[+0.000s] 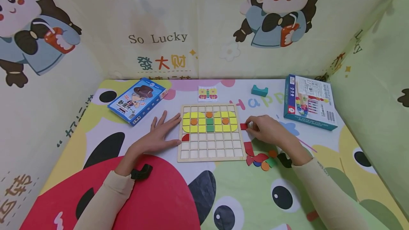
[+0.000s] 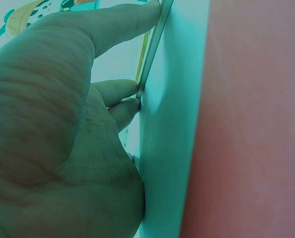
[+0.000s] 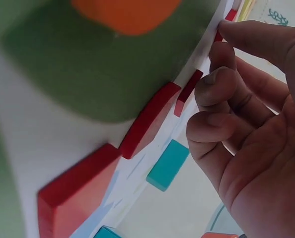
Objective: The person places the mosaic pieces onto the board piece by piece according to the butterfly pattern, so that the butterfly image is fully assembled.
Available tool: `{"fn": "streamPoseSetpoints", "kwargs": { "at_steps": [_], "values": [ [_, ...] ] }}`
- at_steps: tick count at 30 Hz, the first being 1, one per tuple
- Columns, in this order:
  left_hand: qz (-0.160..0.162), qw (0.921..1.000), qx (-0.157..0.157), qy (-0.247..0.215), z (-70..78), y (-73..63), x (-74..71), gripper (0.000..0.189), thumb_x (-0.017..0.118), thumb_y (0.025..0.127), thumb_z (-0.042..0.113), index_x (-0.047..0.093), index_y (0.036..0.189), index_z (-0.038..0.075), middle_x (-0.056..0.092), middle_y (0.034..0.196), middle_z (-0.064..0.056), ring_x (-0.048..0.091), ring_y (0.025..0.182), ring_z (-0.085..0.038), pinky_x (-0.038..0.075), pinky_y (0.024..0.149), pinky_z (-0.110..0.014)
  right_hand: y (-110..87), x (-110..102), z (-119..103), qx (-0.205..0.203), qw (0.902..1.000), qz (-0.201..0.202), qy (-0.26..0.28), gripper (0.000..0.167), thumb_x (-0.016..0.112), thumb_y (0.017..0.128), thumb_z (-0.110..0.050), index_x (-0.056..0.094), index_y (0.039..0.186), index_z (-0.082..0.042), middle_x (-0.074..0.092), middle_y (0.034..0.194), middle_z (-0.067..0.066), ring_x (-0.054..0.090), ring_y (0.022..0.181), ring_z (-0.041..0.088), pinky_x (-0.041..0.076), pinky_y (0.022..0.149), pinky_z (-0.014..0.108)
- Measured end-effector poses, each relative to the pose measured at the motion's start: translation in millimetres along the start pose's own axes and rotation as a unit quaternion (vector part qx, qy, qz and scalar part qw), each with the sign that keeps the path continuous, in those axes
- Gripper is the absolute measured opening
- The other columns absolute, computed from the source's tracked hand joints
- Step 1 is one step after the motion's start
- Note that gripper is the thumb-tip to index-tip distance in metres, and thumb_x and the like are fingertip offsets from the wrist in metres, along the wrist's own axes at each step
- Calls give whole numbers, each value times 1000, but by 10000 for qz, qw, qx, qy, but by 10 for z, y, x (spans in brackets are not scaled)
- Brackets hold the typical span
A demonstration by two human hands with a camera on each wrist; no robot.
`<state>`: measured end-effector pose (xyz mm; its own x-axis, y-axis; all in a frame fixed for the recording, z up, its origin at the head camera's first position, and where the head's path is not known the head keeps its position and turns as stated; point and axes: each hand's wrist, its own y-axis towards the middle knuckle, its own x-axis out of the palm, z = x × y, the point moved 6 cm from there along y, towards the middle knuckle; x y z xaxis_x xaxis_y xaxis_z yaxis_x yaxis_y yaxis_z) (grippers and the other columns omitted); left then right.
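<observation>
A wooden grid board (image 1: 209, 155) lies flat in the head view. Yellow tiles (image 1: 185, 129), orange rounds and green squares fill its upper rows, with a red quarter-round tile (image 1: 185, 137) at the left below them. My left hand (image 1: 158, 138) has its fingers spread, thumb and fingertips against the board's left edge; the left wrist view shows the fingertips (image 2: 152, 12) on that edge. At the board's right side my right hand (image 1: 265, 127) pinches a small red tile (image 1: 244, 126) with thumb and forefinger. The other fingers curl inward in the right wrist view.
A small picture card (image 1: 207, 94) lies behind the board. Loose red, orange, green and blue pieces (image 1: 261, 158) lie by its lower right. A blue box (image 1: 137, 100) is at back left, a teal block (image 1: 259, 91) and another box (image 1: 310, 102) at back right.
</observation>
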<state>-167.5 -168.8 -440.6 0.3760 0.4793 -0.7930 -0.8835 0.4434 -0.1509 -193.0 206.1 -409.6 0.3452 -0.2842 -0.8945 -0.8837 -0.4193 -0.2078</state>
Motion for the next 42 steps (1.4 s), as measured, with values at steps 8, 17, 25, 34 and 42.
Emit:
{"fn": "streamPoseSetpoints", "kwargs": {
  "at_steps": [8, 17, 25, 34, 42],
  "values": [
    [6, 10000, -16, 0, 4, -6, -5, 95, 75, 91, 50, 30, 169, 22, 20, 180, -3, -13, 167, -42, -14, 129, -72, -12, -26, -32, -26, 9998, 33, -172, 32, 76, 98, -23, 73, 126, -9, 65, 78, 0, 56, 70, 14, 50, 64, 26],
    [9, 10000, -23, -10, 12, -11, -6, 95, 76, 90, 49, 30, 169, 22, 20, 180, -4, -13, 167, -41, -14, 129, -71, -47, -100, -94, 3, 9995, 153, -266, 31, 77, 96, -23, 75, 124, -9, 63, 77, 0, 56, 71, 15, 49, 63, 26],
    [-7, 10000, -41, -1, 17, -10, -7, 95, 75, 91, 50, 30, 169, 22, 19, 180, -4, -13, 167, -42, -14, 128, -72, -37, -109, -384, -238, 9991, 196, -295, 30, 78, 95, -23, 75, 123, -10, 63, 77, -1, 55, 71, 14, 48, 63, 25],
    [6, 10000, -14, -30, 17, -14, -4, 95, 75, 91, 50, 30, 169, 21, 20, 180, -4, -13, 167, -42, -14, 128, -72, 103, 50, -906, -561, 9974, 163, -420, 36, 82, 94, -32, 75, 124, -14, 63, 77, -3, 57, 73, 14, 48, 62, 25],
    [1, 10000, -48, 44, 30, -14, -12, 95, 75, 91, 51, 30, 169, 22, 19, 180, -4, -13, 167, -42, -14, 128, -72, 262, 229, -1325, -1160, 9908, 181, -671, 34, 81, 93, -36, 78, 119, -15, 60, 69, -6, 55, 69, 12, 45, 61, 24]
  ]
}}
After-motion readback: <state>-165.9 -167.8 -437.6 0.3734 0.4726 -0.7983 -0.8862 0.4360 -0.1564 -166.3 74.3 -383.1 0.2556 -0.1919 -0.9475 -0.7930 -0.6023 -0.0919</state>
